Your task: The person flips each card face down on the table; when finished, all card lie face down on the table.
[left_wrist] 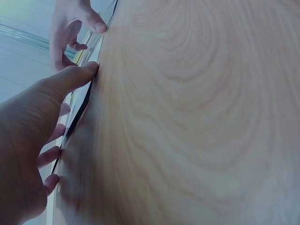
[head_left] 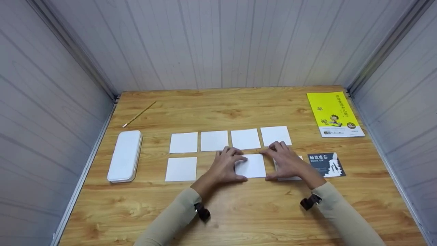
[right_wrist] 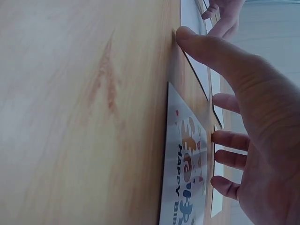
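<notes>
A white card (head_left: 251, 166) lies between the two hands in the front row. My left hand (head_left: 228, 165) holds its left side, thumb along the near edge and index finger over the far part. In the left wrist view, the left thumb (left_wrist: 86, 70) presses at the card's edge, above a dark gap. At the card's right corners are the thumb and index fingertip of my right hand (head_left: 285, 160), fingers loosely bent. Partly hidden beneath the right hand is a printed card (right_wrist: 185, 164) with "HAPPY" lettering, seen in the right wrist view.
Several white cards, such as this one (head_left: 183, 142), form a back row; another card (head_left: 181, 169) lies front left. A dark printed card (head_left: 319, 165) and yellow book (head_left: 333, 112) lie right. Left are a white case (head_left: 125, 155) and pencil (head_left: 140, 113). Panels enclose the wooden table (head_left: 232, 212).
</notes>
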Demonstrator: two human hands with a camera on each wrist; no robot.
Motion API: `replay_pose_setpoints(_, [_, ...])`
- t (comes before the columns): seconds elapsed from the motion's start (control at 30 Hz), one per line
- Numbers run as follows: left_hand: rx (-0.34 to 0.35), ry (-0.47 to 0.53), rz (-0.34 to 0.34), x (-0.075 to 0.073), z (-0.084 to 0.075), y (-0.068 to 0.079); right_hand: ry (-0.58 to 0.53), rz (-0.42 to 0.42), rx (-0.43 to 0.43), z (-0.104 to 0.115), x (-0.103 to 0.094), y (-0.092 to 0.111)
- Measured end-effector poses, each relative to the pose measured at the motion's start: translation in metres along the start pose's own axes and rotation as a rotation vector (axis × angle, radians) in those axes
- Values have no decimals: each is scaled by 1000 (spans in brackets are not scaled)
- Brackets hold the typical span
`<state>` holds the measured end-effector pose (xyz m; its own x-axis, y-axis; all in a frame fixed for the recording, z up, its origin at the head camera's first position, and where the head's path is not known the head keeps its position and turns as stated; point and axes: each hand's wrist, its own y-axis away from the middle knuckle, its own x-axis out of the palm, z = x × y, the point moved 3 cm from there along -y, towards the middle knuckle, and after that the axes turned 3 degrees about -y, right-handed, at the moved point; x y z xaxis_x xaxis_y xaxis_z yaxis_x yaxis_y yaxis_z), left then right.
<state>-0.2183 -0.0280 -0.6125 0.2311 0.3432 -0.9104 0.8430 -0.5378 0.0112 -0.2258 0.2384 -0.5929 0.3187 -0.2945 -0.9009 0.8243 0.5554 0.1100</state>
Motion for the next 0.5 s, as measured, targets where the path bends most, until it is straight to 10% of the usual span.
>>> replay_pose_setpoints(0.5, [40, 21, -100, -3, -41, -18, -24, -143, -24, -21, -27, 22])
